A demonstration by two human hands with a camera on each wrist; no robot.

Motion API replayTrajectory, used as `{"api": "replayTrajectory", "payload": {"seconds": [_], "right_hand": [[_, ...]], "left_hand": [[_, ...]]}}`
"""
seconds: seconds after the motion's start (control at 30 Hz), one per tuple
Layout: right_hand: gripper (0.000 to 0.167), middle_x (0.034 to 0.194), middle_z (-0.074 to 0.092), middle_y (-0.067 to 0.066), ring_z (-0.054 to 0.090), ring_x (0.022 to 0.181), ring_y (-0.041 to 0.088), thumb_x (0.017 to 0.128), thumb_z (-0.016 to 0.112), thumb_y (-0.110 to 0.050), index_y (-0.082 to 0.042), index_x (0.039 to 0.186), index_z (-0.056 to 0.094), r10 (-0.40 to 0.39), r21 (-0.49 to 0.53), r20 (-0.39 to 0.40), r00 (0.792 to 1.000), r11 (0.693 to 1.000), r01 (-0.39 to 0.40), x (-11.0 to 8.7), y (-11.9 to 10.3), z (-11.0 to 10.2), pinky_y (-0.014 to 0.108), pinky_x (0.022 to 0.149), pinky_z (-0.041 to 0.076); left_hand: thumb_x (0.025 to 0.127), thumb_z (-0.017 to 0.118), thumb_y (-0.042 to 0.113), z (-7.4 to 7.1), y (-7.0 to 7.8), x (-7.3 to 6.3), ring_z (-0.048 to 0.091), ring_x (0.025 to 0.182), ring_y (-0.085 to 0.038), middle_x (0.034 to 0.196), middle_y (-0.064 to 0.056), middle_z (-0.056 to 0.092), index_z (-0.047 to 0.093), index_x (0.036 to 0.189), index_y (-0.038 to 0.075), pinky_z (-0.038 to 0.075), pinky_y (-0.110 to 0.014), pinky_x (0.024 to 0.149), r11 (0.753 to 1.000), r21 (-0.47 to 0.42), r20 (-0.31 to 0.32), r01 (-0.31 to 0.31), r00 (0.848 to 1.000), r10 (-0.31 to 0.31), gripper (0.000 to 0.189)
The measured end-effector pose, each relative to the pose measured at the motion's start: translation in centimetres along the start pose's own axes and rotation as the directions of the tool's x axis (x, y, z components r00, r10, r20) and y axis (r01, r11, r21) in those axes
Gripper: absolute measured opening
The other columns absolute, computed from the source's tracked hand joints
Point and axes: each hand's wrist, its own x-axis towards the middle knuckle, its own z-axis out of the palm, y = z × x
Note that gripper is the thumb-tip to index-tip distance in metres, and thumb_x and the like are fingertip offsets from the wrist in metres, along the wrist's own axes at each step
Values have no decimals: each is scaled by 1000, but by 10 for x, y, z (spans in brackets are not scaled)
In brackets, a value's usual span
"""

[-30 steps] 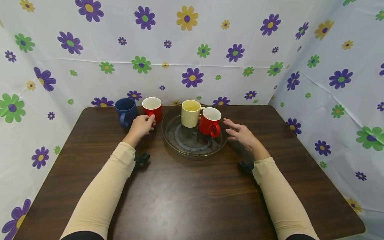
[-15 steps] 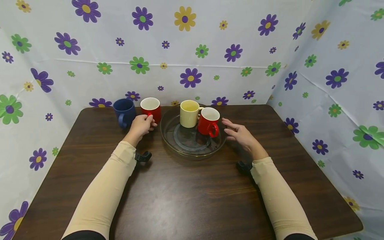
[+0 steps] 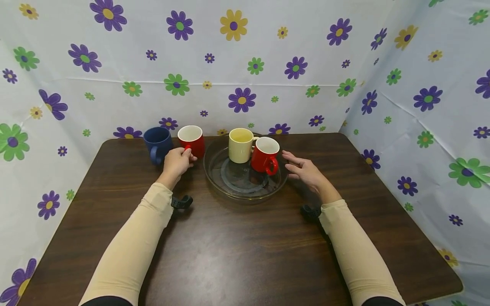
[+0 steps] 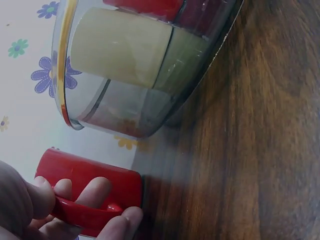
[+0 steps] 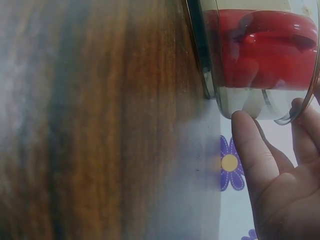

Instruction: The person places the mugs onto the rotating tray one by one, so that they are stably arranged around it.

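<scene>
My left hand grips the handle of a red mug with a white inside, its fingers curled through the handle in the left wrist view. That mug stands upright on the table, left of a clear glass bowl. Inside the bowl are a cream-yellow mug and a second red mug, both upright. At the bowl's right side is my right hand, fingers extended, with fingertips right at the glass wall in the right wrist view.
A dark blue mug stands left of the red one, near the back edge. Behind the dark wooden table hangs a white flowered sheet, which also runs along the right side.
The whole head view has shifted slightly. My left hand stays at the red mug's handle and my right hand at the bowl's side; the mugs stand as before.
</scene>
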Motion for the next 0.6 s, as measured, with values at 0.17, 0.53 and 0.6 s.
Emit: {"api": "replayTrajectory", "payload": {"seconds": [0.17,0.53,0.6], "right_hand": [[55,168,21,1,24,152,32,105,58,-18,-7,156,39,-5,12,5,1000,1000,5,1,-1,0,55,108,42],[54,168,20,2,25,152,32,106,56,-12,-7,156,38,-3,13,0,1000,1000,3,0,0,1,52,106,44],[53,168,20,2,24,152,32,106,54,-11,-7,156,38,-2,11,0,1000,1000,2,-1,0,1,53,106,44]], "left_hand": [[110,45,22,-2,-2,0,66,107,-34,116,-24,68,62,119,-7,55,-40,96,1000,-4,-11,2,1000,-2,35],[110,46,22,-11,7,-5,67,107,-35,121,-24,68,62,126,-6,55,-40,96,1000,10,-25,-25,999,25,35],[109,47,23,-11,9,-6,67,106,-34,120,-23,69,62,126,-5,55,-40,97,999,36,-40,-30,999,31,35]]}}
